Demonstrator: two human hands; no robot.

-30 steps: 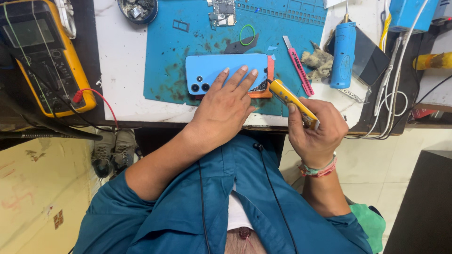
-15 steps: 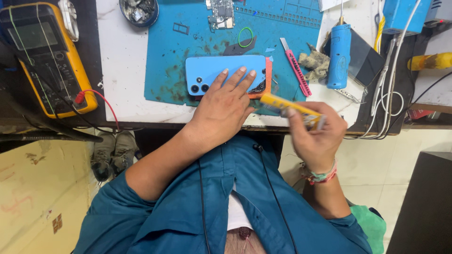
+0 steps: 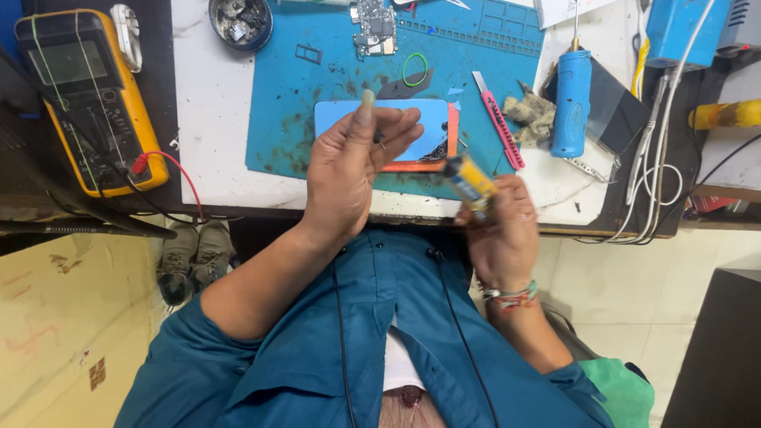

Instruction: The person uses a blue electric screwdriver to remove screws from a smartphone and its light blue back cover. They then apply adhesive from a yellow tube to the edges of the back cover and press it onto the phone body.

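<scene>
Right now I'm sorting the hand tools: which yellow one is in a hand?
The yellow tool gripped in the right hand. The yellow meter lies untouched at the left of the bench, and the yellow handle rests at the far right.

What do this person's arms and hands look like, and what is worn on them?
Both hands are bare, with no gloves. The left hand leads to a bare forearm, with a teal-blue shirt sleeve pushed up near the elbow. The right hand has a multicoloured beaded bracelet at the wrist; its sleeve is the same teal-blue.
</scene>
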